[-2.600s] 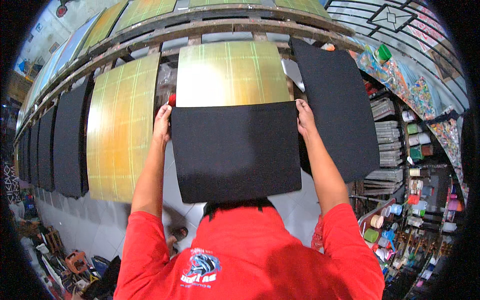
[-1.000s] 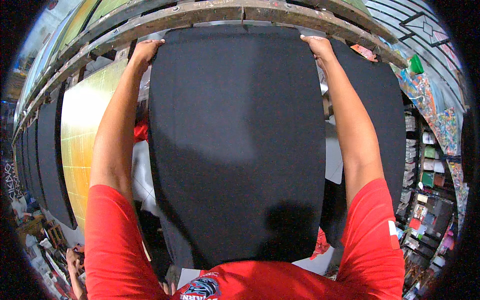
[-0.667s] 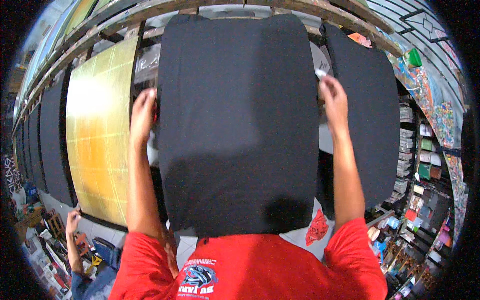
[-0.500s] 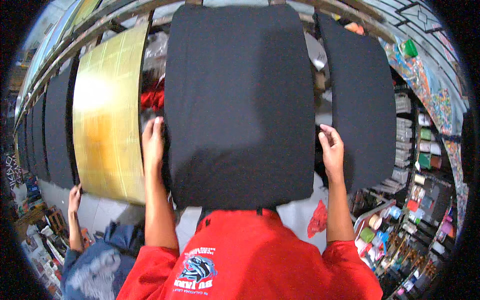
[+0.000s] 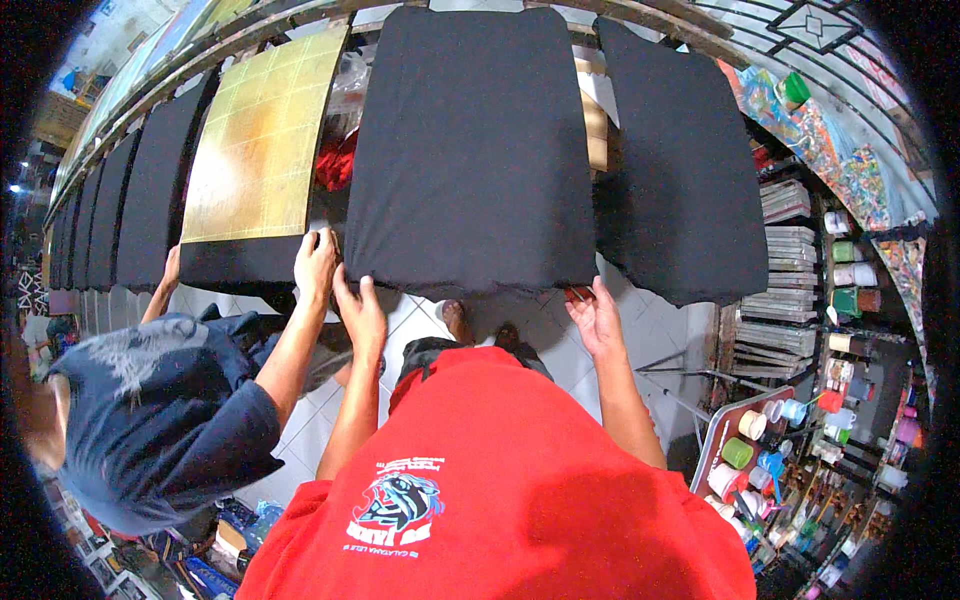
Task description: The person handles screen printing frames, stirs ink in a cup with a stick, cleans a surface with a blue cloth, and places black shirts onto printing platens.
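Note:
A black cloth [image 5: 470, 150] lies smooth over a flat board in front of me, its near edge hanging a little loose. My left hand [image 5: 362, 318] is at the near left corner, thumb and fingers closed on the hem. At the near right corner my right hand [image 5: 597, 318] pinches the same hem, palm turned partly up; the fingertips are partly hidden under the cloth. Close beside my left hand is a co-worker's hand [image 5: 316, 265], at the corner of the neighbouring black-covered board. On that board rests a shiny yellowish translucent sheet [image 5: 265, 140]. The co-worker's other hand [image 5: 171, 268] is at its left corner.
More black-covered boards stand in a row to the left, and one black-covered board [image 5: 690, 170] to the right. A co-worker in a dark shirt [image 5: 160, 420] leans in at my left. Stacked grey frames [image 5: 778, 290] and a tray of paint tubs [image 5: 740, 455] stand at right.
My hands have gone from the cloth's sides to its near corners. The co-worker has come closer, one hand now beside mine. The yellowish sheet's near edge has shifted away, baring black cloth.

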Motion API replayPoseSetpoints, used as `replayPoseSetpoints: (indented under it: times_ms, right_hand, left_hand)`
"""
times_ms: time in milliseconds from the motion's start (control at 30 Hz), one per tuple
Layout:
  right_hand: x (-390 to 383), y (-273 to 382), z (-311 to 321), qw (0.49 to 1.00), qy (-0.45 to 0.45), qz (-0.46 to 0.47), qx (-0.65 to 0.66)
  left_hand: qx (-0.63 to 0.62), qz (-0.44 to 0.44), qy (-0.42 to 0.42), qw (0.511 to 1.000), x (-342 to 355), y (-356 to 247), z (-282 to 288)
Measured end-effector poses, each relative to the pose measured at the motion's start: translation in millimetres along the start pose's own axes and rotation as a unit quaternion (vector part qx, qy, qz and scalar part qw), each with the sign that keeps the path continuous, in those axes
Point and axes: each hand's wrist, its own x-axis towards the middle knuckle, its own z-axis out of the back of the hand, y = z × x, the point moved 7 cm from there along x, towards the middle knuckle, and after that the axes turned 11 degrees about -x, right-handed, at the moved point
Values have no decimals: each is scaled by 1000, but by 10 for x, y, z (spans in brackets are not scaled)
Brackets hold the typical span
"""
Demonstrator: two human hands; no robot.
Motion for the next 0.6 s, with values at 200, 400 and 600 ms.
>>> replayPoseSetpoints:
  times_ms: [200, 400, 600]
  right_hand:
    - [70, -28, 84, 1000, 2, 1, 16]
    - [119, -46, 131, 998, -54, 16, 39]
    - [-35, 28, 208, 990, -99, 98, 7]
  left_hand:
    - [-591, 295, -44, 750, -19, 924, -185]
    - [-677, 363, -125, 628, 210, 1270, -269]
    - [-667, 332, -153, 649, 230, 1571, -116]
